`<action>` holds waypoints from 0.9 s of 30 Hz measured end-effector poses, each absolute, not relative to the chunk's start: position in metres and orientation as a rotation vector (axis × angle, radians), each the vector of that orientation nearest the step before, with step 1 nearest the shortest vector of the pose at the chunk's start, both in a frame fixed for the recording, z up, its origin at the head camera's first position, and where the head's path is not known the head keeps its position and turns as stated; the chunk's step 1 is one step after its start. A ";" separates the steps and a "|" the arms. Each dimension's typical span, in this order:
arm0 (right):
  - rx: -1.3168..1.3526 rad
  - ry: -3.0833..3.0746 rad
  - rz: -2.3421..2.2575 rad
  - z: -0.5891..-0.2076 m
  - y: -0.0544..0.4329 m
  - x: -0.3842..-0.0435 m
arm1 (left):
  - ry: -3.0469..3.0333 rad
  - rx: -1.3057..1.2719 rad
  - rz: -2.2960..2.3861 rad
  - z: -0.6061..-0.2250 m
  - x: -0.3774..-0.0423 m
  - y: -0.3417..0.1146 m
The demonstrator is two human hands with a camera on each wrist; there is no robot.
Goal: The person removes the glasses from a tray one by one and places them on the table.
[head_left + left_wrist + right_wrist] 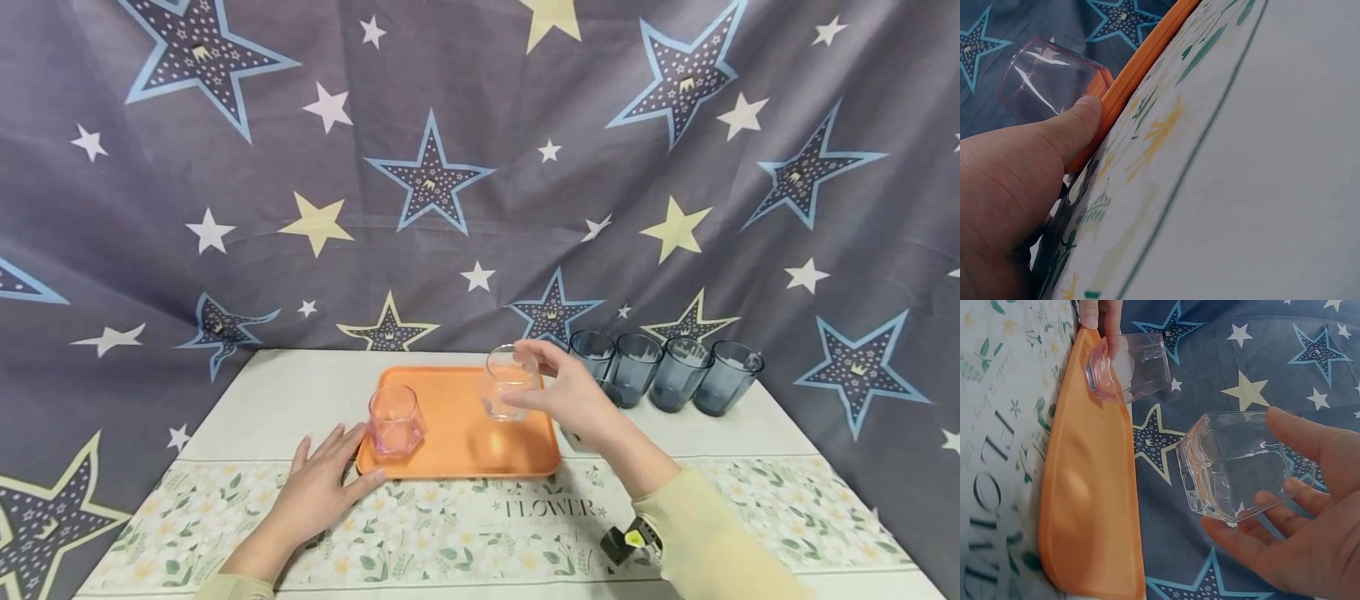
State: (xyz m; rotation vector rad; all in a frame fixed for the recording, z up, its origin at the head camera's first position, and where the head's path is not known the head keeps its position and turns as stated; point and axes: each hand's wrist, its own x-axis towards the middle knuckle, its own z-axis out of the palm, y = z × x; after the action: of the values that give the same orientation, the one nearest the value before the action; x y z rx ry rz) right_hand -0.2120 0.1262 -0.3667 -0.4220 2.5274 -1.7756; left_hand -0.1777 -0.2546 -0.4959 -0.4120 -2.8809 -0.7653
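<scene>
My right hand [577, 400] grips a clear faceted glass [504, 396] between thumb and fingers, above the right part of an orange tray [453, 450]. In the right wrist view the clear glass [1235, 465] has a gap between its base and the tray [1088, 506]. A pink-tinted glass [396, 421] stands upright at the tray's left end. Beside it, my left hand [322, 479] touches the tray's near left corner with fingers extended. The left wrist view has the thumb of my left hand [1035, 137] resting on the tray's rim [1141, 59].
Several blue-grey tumblers [682, 375] stand in a row at the back right. Something transparent, mostly hidden, is behind my right wrist. A floral runner [420, 533] crosses the white-covered table [300, 392]. A star-patterned curtain [480, 217] hangs right behind the table.
</scene>
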 end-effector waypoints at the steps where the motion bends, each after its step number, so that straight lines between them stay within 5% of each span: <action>1: -0.421 2.543 -1.759 -0.366 0.129 -0.211 | -2.880 -0.412 -0.764 -0.496 -0.177 -0.255; 27: -0.377 2.704 -1.605 -0.332 0.203 -0.181 | -2.865 -0.436 -0.762 -0.496 -0.180 -0.259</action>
State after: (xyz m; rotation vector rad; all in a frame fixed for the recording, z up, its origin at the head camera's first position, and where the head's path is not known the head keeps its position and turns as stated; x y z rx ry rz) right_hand -0.1812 0.2035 -0.3325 -0.3765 2.7036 -1.6047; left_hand -0.1801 -0.2586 -0.4965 -0.4356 -2.8652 -0.7616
